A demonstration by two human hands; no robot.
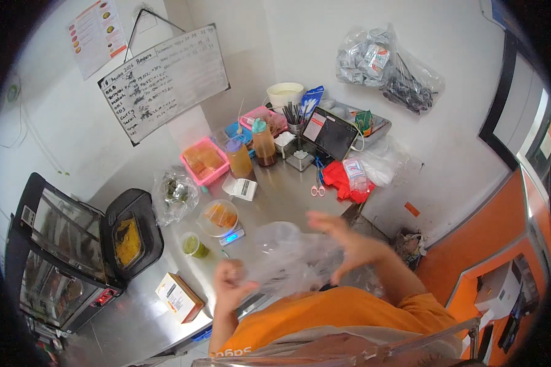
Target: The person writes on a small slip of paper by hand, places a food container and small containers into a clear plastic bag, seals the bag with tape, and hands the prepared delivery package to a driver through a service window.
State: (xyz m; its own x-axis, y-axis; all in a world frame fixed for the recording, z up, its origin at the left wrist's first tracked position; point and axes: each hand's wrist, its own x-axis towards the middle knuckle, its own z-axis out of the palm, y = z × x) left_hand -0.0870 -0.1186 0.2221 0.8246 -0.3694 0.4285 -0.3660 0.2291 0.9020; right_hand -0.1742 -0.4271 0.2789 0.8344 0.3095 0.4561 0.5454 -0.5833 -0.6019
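Observation:
Clear plastic bags (294, 261) lie bunched at the table's front edge, between my hands. My left hand (232, 282) is at their left side with its fingers curled; whether it grips any plastic cannot be told. Over their right side, my right hand (349, 243) is blurred, its fingers and thumb spread apart. Beyond the bags, a round clear container with orange food (221, 215) rests on a small digital scale (232, 236) with a lit display. A clear cup of green contents (194, 247) stands to the left of the scale.
A glass-fronted warmer (64, 238) and a black bin of yellow food (128, 243) stand at left, near a carton (179, 298). Sauce bottles (264, 144), a pink basket (205, 160), scissors (317, 189), red bags (349, 186) and a tablet (330, 133) line the back.

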